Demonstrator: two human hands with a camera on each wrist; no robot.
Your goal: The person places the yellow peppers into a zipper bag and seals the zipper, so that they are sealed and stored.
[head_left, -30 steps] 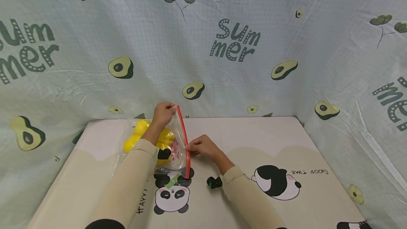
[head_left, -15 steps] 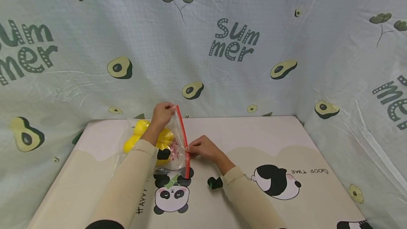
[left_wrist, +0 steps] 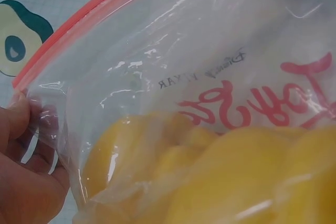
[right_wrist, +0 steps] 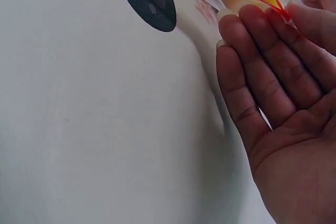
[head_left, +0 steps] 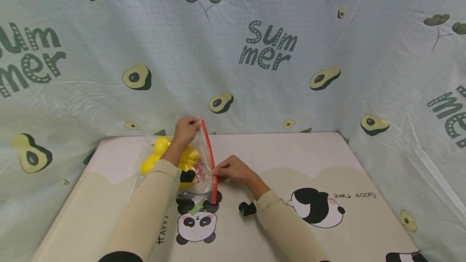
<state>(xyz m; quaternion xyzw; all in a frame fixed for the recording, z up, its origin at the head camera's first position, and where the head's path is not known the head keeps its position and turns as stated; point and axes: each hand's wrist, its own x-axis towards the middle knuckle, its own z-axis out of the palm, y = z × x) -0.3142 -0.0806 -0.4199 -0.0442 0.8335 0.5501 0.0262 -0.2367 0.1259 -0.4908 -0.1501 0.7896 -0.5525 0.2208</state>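
Note:
A clear zip bag [head_left: 204,144] with a red zip strip [head_left: 210,148] stands tilted at the back left of the table. Inside it are rounded yellow things [left_wrist: 226,177], blurred by the plastic. My left hand [head_left: 185,130] pinches the bag's far top corner at the end of the strip. Partway down the same strip, my right hand [head_left: 234,169] holds it between thumb and index finger. The right wrist view shows that hand's other fingers [right_wrist: 262,66] extended side by side below the strip. Reversed red lettering [left_wrist: 252,103] reads through the plastic in the left wrist view.
The pale table mat [head_left: 276,157] bears printed pandas [head_left: 196,226] and a dog-like figure [head_left: 316,208]. Behind and beside the table hangs an avocado-print curtain [head_left: 174,51]. Small black devices sit by the left cuff [head_left: 187,176] and the right cuff [head_left: 247,209].
Both hands keep their hold on the bag's red strip. The right wrist has shifted very slightly to the right; the bag stays in place.

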